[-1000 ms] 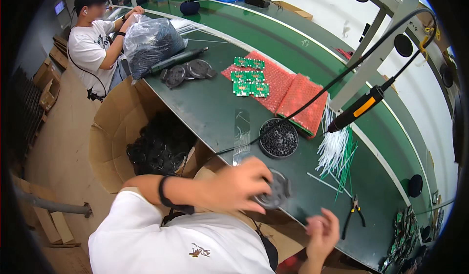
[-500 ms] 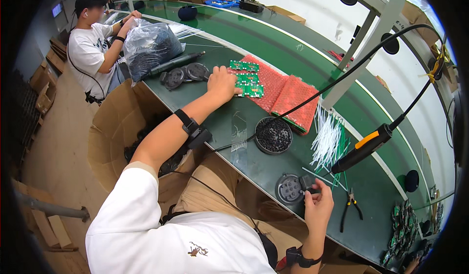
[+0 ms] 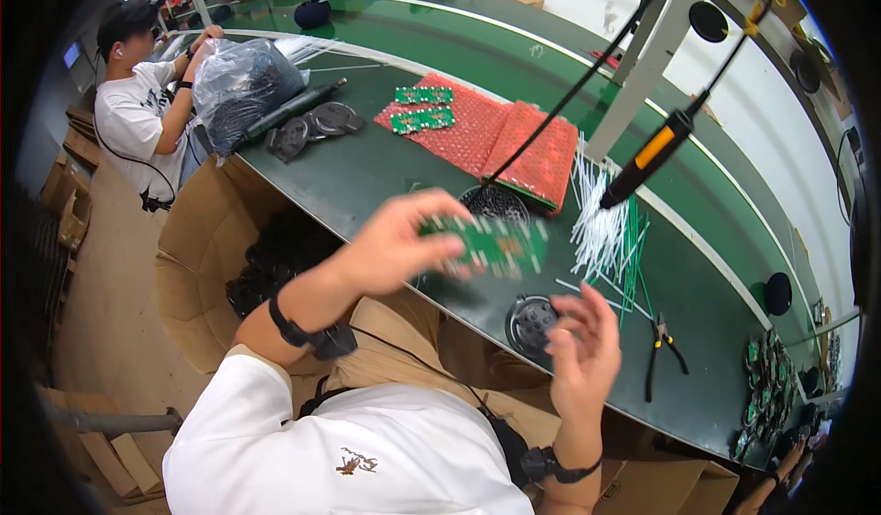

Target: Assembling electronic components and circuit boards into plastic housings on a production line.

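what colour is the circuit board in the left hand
Green; the circuit board shows in head view.

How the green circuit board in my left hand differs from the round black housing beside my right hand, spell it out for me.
The green circuit board is rectangular; the round black housing is circular. The board is green with pale edge marks; the housing is black. The board is raised in the left hand; the housing rests on the workbench.

No words or numbers can be read clearly. The nearer white shirt (image 3: 266, 442) has a small brown embroidered mark (image 3: 354, 464), and the green belt (image 3: 440, 33) has a pale mark (image 3: 537, 52), too small to tell
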### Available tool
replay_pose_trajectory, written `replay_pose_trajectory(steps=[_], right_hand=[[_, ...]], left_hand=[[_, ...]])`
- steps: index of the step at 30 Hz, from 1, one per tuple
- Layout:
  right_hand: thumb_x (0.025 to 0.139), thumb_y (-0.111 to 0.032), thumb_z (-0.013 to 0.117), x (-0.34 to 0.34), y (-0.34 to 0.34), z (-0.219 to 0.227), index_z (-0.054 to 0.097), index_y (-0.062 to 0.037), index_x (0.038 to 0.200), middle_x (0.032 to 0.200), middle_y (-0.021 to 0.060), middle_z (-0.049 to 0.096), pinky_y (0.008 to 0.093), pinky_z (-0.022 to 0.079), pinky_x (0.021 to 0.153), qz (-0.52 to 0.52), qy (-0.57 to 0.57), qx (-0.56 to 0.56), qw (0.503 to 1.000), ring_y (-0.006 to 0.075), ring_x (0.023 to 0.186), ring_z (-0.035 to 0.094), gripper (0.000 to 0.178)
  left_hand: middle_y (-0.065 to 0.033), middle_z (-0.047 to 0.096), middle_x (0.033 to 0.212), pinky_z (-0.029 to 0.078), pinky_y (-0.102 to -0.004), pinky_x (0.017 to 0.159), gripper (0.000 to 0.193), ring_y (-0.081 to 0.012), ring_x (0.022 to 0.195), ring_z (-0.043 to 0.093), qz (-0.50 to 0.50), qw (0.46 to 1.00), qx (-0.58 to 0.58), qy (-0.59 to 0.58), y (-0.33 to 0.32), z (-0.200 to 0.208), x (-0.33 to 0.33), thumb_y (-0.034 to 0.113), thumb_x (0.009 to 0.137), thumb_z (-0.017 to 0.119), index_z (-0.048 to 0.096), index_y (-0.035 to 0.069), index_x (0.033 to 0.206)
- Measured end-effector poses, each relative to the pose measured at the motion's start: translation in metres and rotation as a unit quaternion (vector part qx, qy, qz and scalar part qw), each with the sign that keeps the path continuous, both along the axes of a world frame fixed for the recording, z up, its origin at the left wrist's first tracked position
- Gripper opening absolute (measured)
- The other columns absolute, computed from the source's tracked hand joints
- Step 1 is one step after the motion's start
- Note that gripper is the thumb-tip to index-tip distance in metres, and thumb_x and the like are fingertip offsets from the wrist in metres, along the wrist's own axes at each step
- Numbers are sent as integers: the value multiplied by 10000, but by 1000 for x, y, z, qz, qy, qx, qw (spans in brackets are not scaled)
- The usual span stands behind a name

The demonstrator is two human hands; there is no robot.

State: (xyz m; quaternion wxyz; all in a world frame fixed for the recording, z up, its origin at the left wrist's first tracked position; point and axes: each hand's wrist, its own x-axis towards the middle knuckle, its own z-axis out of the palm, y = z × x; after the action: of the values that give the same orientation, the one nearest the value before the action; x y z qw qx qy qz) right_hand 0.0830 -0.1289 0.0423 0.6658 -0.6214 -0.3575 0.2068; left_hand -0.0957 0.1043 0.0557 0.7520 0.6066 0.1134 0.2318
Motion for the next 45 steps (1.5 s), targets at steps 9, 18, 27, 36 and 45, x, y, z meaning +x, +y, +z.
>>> replay_pose_trajectory(steps=[9,18,27,36,45], right_hand=[[914,-109,810,-23,32,-24,583,11,1057,855,100,759,302,575,659,-92,-194,-65,975,163,769,757,294],[964,-84,731,6,6,-34,487,-61,1146,821,90,629,231,455,492,147,264,102,948,115,616,571,305],[934,10,704,41,-43,-30,513,-45,1208,865,42,610,232,492,534,10,177,1,984,101,634,588,338],[906,-11,711,39,-142,-1,476,-18,1177,851,98,634,251,504,560,-11,106,-95,990,139,650,606,359],[908,79,647,26,-171,-3,526,-36,1090,867,87,605,286,503,686,-16,33,-208,977,174,745,600,247]], left_hand=[[-75,754,885,573,-271,723,150,-108,843,719,114,965,193,133,-78,-21,41,64,937,755,659,-14,1021],[-90,746,919,576,-287,717,173,-141,841,731,-192,981,-28,17,-17,-27,24,67,940,760,621,6,1023],[-135,745,1088,561,-411,838,409,-307,976,724,321,584,642,380,132,-12,41,245,787,881,707,90,1124],[-116,670,1316,518,-362,881,577,-238,1164,643,21,797,567,-204,0,149,-23,139,877,784,570,44,1404],[-119,679,1250,521,-366,878,540,-243,1113,654,91,778,599,-165,29,191,-30,154,897,768,571,25,1383]])
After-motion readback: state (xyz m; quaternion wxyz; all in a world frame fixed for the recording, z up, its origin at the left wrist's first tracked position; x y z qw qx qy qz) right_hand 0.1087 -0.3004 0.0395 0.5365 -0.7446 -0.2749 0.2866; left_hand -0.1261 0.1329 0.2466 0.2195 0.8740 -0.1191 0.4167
